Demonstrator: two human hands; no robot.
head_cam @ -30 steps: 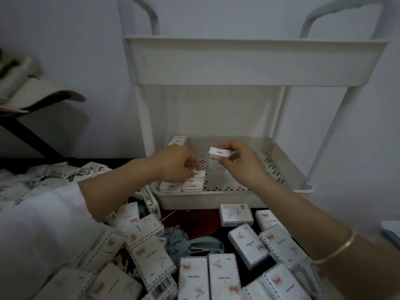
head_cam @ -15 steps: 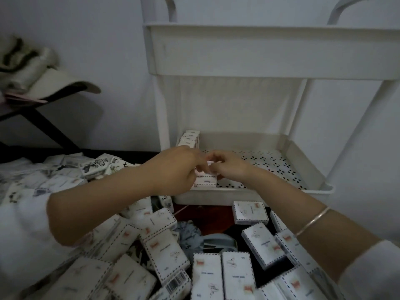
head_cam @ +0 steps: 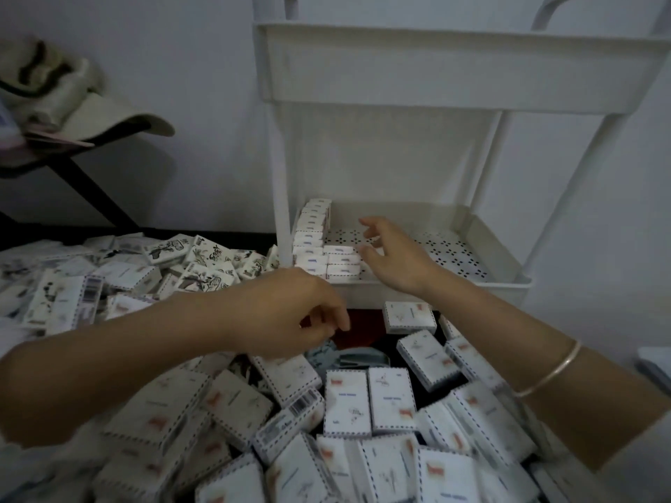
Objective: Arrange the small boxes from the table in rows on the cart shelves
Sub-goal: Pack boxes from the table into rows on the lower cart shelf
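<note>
- Both hands had come apart since half a second before, when they met at the near-left corner of the lower shelf (head_cam: pixel 461 248) of the cart (head_cam: pixel 454 63).
- By this moment the left hand (head_cam: pixel 290 317) had drawn back off the shelf. It hung over the near part of the table (head_cam: pixel 366 321), fingers loosely curled, with nothing visible in them.
- Meanwhile the right hand (head_cam: pixel 392 255) stayed over the shelf with its fingers spread and slack, holding nothing. Its thumb lay just beside the end of the short second row (head_cam: pixel 343 265); whether it touched the row could not be told.
- Neither hand carried the box that was pinched a second earlier, so it had most likely been set into that second row.
- On the shelf, a first row (head_cam: pixel 312 226) ran along the left edge from front to back. The second row lay against it at the near-left corner, and the remainder of the perforated floor was bare.
- Many loose boxes (head_cam: pixel 346 402) lay heaped across the table, in front of the cart and to its left.
- One placement looked finished, and the left hand seemed poised to pick up another box.
- Judged from the heap, the task was at an early stage.
</note>
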